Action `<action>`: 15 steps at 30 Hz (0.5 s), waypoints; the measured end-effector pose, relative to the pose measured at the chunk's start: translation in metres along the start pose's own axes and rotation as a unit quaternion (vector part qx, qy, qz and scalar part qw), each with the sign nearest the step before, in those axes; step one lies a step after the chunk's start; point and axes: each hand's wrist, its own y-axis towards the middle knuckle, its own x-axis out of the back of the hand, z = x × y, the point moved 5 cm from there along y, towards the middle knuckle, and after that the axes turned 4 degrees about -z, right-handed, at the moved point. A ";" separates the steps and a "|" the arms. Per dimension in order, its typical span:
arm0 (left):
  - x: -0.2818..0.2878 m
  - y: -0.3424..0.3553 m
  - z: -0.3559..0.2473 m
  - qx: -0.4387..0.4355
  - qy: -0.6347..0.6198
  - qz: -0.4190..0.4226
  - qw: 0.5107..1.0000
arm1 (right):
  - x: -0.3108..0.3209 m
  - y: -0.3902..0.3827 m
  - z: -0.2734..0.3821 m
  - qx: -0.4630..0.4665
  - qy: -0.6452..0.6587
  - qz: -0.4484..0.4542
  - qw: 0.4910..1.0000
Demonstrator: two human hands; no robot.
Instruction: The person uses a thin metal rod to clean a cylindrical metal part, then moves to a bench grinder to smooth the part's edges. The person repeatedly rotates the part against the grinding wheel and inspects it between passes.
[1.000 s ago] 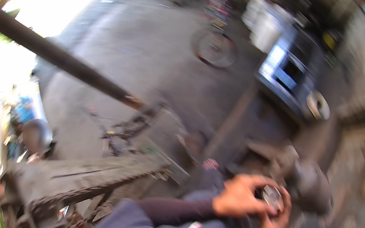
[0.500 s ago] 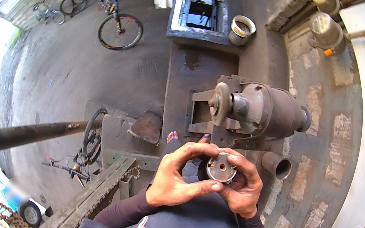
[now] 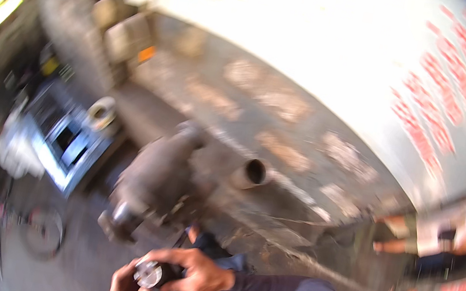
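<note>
Low in the picture, my two hands hold a short round metal part (image 3: 148,274) between them. Its pale disc-shaped face shows toward me, and its darker side runs toward my right palm. My left hand (image 3: 124,289) curls round the left edge, thumb below the face. My right hand (image 3: 200,274) grips it from the right, fingers reaching over the top. Motion smears the fine details of the part. Beyond my hands stands a bench grinder (image 3: 154,178), its wheel end (image 3: 120,222) nearest them.
An open metal pipe (image 3: 254,172) stands beyond the grinder. A white bucket (image 3: 102,114) sits by a blue-white box-like frame (image 3: 75,162) at the left. A blurred bicycle (image 3: 43,232) is lower left. People (image 3: 446,233) are at the far right, beside a white lettered panel (image 3: 335,51).
The view has swung to the right, so the grinder and bucket now lie farther left and people show at the right. Both hands still hold the round metal part.
</note>
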 end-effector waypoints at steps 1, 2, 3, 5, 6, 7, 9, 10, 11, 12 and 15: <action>-0.011 0.000 -0.003 -0.007 0.014 0.071 0.997 | 0.012 -0.006 -0.002 0.004 0.027 -0.020 0.999; -0.030 0.006 -0.008 -0.012 0.021 0.101 0.995 | 0.018 -0.013 0.001 0.012 0.049 -0.039 0.998; -0.047 0.015 -0.019 -0.021 -0.003 0.118 0.993 | 0.025 -0.010 0.019 0.074 -0.007 -0.058 0.996; -0.078 0.024 -0.039 -0.007 -0.032 0.159 0.987 | 0.041 -0.015 0.046 0.145 -0.084 -0.107 0.980; -0.097 0.028 -0.036 0.018 -0.060 0.210 0.976 | 0.053 -0.032 0.051 0.156 -0.134 -0.157 0.966; -0.116 0.030 -0.040 0.024 -0.074 0.262 0.962 | 0.062 -0.040 0.054 0.167 -0.112 -0.180 0.963; -0.137 0.034 -0.049 0.008 -0.108 0.331 0.937 | 0.068 -0.045 0.063 0.199 -0.083 -0.203 0.955; -0.149 0.035 -0.052 0.002 -0.135 0.372 0.918 | 0.073 -0.049 0.070 0.214 -0.093 -0.226 0.946; -0.156 0.033 -0.055 -0.003 -0.139 0.389 0.911 | 0.075 -0.055 0.075 0.219 -0.114 -0.232 0.941; -0.161 0.031 -0.059 -0.007 -0.143 0.408 0.902 | 0.076 -0.061 0.079 0.224 -0.135 -0.238 0.935; -0.166 0.024 -0.061 -0.001 -0.154 0.421 0.894 | 0.079 -0.072 0.091 0.238 -0.181 -0.239 0.924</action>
